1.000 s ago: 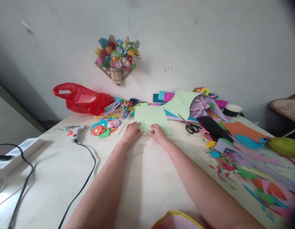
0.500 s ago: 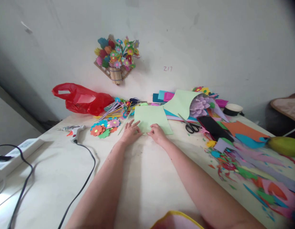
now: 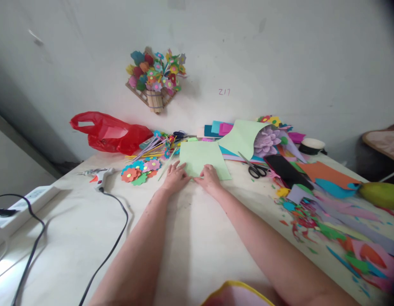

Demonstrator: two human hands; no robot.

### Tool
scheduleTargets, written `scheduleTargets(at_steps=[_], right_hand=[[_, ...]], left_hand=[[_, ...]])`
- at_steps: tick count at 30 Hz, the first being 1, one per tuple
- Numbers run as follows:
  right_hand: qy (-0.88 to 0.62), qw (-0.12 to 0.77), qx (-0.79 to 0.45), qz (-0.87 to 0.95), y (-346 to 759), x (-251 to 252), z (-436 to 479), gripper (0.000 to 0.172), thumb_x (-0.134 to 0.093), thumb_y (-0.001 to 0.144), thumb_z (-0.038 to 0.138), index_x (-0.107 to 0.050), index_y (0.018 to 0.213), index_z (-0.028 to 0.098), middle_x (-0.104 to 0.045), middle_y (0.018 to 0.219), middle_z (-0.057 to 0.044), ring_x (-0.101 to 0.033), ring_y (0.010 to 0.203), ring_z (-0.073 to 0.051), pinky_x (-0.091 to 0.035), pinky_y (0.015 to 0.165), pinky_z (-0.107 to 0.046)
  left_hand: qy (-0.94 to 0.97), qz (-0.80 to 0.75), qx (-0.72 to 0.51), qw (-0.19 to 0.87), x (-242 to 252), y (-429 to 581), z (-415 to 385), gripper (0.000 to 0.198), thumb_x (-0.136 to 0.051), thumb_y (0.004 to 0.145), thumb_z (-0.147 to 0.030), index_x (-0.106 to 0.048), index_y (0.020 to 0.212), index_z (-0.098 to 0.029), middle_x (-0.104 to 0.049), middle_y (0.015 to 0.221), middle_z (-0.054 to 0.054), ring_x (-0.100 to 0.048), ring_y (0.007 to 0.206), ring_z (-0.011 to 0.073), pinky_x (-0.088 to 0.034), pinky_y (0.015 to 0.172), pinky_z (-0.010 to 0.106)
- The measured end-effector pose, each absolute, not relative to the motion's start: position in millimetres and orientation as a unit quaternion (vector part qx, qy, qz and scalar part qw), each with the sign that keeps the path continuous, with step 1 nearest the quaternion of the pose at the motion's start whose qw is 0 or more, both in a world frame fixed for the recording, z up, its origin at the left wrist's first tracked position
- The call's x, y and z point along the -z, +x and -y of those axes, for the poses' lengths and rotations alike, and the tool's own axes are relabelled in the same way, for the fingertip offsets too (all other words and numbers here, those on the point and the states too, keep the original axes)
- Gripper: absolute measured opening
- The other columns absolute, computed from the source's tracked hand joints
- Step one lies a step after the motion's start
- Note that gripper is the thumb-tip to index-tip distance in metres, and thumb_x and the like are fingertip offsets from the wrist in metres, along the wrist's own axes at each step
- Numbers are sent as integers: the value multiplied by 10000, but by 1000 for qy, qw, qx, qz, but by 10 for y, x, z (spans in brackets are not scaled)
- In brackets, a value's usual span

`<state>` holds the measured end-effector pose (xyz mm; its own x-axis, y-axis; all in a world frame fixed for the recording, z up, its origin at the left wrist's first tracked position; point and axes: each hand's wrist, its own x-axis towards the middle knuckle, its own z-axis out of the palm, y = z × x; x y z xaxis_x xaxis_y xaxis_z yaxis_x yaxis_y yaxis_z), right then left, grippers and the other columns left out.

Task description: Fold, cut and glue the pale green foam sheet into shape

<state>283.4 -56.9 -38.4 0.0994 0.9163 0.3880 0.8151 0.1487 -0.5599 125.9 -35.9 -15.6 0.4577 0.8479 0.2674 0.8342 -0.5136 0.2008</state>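
A light green sheet of paper (image 3: 203, 154) lies flat on the table in front of me. At the left part of its near edge, my left hand (image 3: 176, 177) has thumb and fingertips drawn together on the edge, the fingers slightly bent. Close beside it, my right hand (image 3: 209, 177) pinches the same near edge between thumb and curled fingers. The stretch of edge under the fingertips is mostly hidden. A thin pale green stick (image 3: 167, 165) lies just left of the sheet. Black scissors (image 3: 256, 170) rest to the right, apart from my hands.
On the left lie a glue gun (image 3: 103, 177) with its cord, a power strip (image 3: 27, 208), foam flowers (image 3: 140, 171) and a red plastic bag (image 3: 112, 134). To the right are a rolled green sheet (image 3: 239, 138) around a purple flower, a phone (image 3: 284, 170) and scattered paper scraps (image 3: 303, 219).
My right hand has shifted slightly left along the near edge, closer to my left hand. The left fingers have drawn in a little. The sheet stays in place.
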Motion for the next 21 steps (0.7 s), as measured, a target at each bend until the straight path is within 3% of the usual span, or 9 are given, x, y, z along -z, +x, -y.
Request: scheduleTargets(at_steps=[10, 16, 21], right_hand=[[-629, 376, -152, 663, 2975, 350, 479, 181, -683, 559, 170, -544, 673, 148, -400, 1151, -122, -420, 1074, -210, -341, 888, -323], [-592, 409, -214, 661, 3142, 347, 487, 60, -585, 634, 96, -561, 671, 138, -424, 1155, -125, -470, 1043, -170, -386, 860, -298], [-540, 431, -231, 685, 3208, 341, 534, 79, -518, 699, 114, -578, 725, 158, -454, 1155, -94, -474, 1051, -139, -386, 876, -286]], left_hand=[[847, -494, -196, 10, 204, 1265, 325, 236, -491, 696, -418, -576, 612, -215, -441, 1275, -11, -181, 1266, 258, -112, 1038, 463], [843, -498, -203, 26, 207, 1265, 320, 213, -501, 684, -399, -569, 596, -218, -457, 1260, -13, -168, 1269, 265, -100, 1034, 485], [842, -500, -202, 32, 187, 1266, 336, 205, -499, 686, -390, -573, 605, -217, -460, 1257, -13, -168, 1268, 270, -97, 1032, 490]])
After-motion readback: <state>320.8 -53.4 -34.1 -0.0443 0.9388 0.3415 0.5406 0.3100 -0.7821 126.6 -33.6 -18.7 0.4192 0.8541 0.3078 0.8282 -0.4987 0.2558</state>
